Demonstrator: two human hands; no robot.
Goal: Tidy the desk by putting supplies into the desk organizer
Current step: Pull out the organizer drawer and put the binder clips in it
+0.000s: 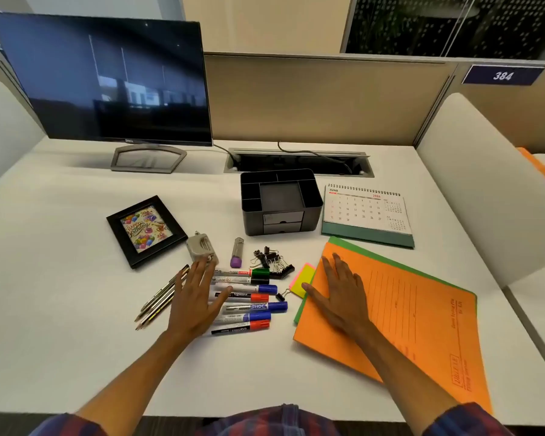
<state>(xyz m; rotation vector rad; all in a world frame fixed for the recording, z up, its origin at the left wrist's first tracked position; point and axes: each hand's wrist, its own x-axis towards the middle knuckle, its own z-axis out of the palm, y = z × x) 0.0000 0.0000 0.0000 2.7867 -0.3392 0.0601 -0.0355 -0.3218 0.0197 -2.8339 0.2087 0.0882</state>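
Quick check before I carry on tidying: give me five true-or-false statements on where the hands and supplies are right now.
1. The right hand lies flat on the orange folder. True.
2. The desk organizer already holds the markers. False: its top compartments look empty and the markers lie on the desk.
3. The left hand grips a pencil. False: it is open over the markers, and the pencils lie beside it.
4. The binder clips lie between the organizer and the markers. True.
5. The calendar stands left of the organizer. False: it is on the right.
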